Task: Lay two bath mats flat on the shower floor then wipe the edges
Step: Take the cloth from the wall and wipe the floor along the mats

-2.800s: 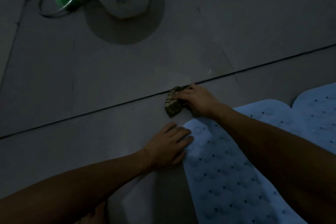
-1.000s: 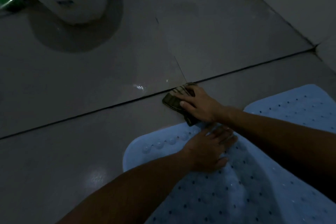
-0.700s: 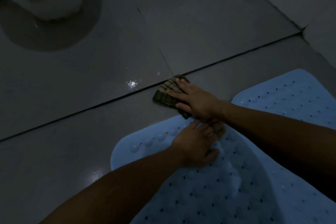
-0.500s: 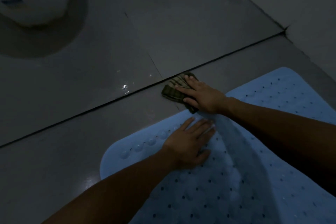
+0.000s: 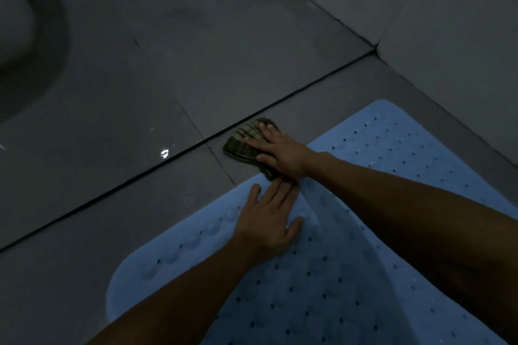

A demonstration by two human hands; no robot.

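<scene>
At the far edge of the blue bath mat (image 5: 350, 274), the right hand (image 5: 283, 152) presses a folded, dark striped cloth (image 5: 246, 143) flat against the floor (image 5: 126, 78), fingers straight and laid over it, none curled round it. The cloth lies on the tile just beyond the mat's rim, its near end at the rim and its far end touching the dark grout line (image 5: 112, 193). The left hand (image 5: 270, 221) lies palm down on the mat, fingers spread and relaxed, holding nothing; its fingertips reach the rim just beside the cloth.

Change noted: against the view of 2.8 s ago, when the cloth sat off the mat's left corner and the left hand was at the mat's side edge, both hands have travelled rightward along the rim. The left hand has come onto the mat surface and follows the cloth. The wall corner (image 5: 375, 46) has come into view at upper right.

Assessment: laying appears complete for this mat, which lies flat where visible. A shallow notch in the blue outline beside the right wrist may be a seam between two mats, but this cannot be confirmed. Edge wiping is under way, and the rim running toward the wall likely remains to be wiped. Low light limits inspection for residue.
</scene>
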